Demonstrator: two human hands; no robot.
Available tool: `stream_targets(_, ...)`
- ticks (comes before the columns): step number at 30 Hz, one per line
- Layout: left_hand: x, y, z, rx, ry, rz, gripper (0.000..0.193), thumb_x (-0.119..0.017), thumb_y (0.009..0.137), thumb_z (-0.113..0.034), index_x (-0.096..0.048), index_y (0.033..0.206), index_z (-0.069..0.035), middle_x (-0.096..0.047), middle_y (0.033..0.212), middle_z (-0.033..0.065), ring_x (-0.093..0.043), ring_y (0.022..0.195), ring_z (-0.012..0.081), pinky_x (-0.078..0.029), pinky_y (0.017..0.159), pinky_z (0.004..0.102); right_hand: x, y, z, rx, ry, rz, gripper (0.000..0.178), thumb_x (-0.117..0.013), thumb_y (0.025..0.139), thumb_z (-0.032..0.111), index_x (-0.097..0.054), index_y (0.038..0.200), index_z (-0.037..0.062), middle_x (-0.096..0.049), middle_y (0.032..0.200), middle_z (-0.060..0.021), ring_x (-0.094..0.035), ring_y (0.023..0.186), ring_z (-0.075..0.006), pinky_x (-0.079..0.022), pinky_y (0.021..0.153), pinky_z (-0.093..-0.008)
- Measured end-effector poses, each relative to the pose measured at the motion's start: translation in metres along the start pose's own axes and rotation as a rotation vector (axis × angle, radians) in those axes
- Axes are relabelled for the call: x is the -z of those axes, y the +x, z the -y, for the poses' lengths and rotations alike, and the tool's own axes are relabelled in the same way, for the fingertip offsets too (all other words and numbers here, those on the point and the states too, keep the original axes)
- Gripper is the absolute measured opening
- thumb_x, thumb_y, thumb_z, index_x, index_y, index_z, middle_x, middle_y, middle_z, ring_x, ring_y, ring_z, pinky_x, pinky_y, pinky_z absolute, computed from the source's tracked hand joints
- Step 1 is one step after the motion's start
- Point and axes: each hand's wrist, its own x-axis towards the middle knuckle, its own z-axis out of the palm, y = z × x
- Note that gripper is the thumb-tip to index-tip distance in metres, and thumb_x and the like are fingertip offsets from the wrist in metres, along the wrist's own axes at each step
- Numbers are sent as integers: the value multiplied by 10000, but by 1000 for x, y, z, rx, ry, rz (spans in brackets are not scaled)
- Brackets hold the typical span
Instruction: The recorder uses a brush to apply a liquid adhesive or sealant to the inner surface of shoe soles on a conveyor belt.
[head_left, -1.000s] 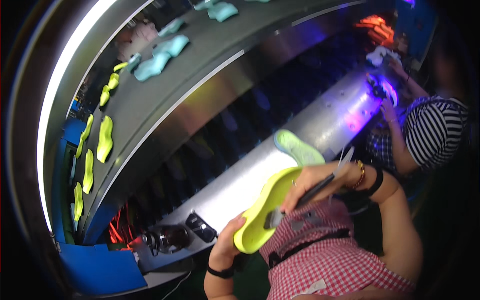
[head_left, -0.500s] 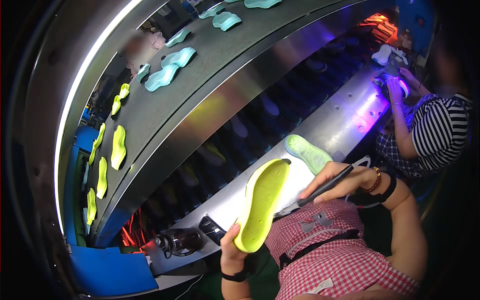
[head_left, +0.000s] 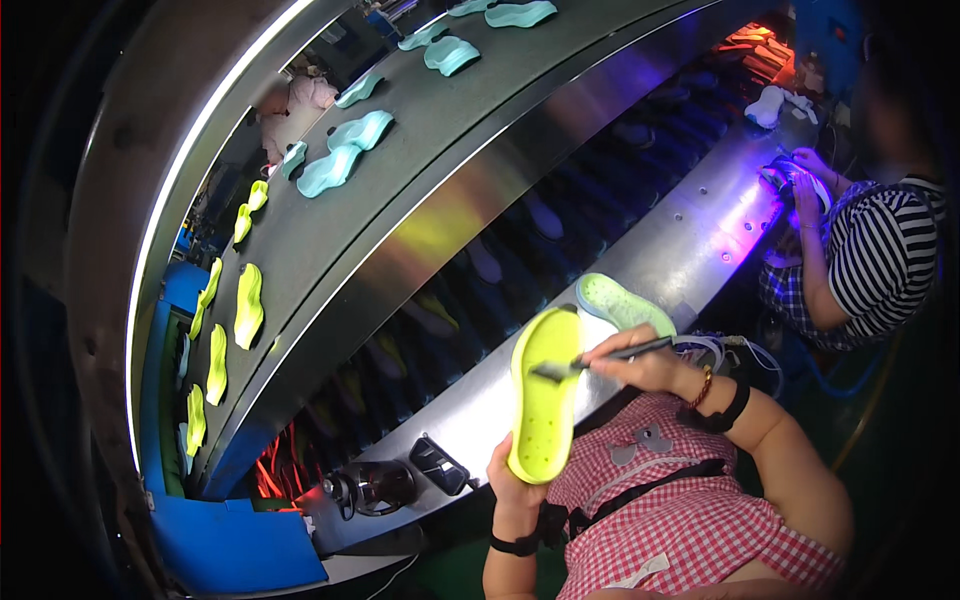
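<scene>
A bright yellow-green shoe sole is held up by its lower end in my left hand, fingers closed round it. Its hollow inner face, dotted with small holes, is turned towards me. My right hand grips a brush with a dark handle. The brush head lies over the middle of the sole's inner face and appears to touch it. Just beyond my right hand, a pale green sole with a bluish rim rests on the metal ledge.
A dark conveyor belt curves past, carrying several yellow-green and light blue soles. A black phone-like object and a dark jug-like container stand on the ledge. At the right, a person in a striped top handles a shoe under violet light.
The brush has moved up from beside the sole onto its inner face. My left hand has shifted the sole rightward and turned it more upright. Soles on the belt appear slightly shifted.
</scene>
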Motion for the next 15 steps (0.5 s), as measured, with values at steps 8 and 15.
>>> stream_targets(8,-14,18,23,-16,95,47,485,-412,861,-312,-363,1246,-22,-492,1170,158,-532,1010,308,-450,833,455,1,-10,-29,55,-327,-163,196,-657,742,101,-642,918,17,-640,883,-115,-599,795,-196,-469,714,-279)
stream_targets(15,-18,36,2,-123,267,48,420,-425,872,-267,-370,1204,-17,-520,1077,134,-568,910,239,-486,774,360,-29,-21,-1,66,-347,4,308,-693,696,157,-638,956,1,-628,831,-147,-577,726,-232,-464,676,-297)
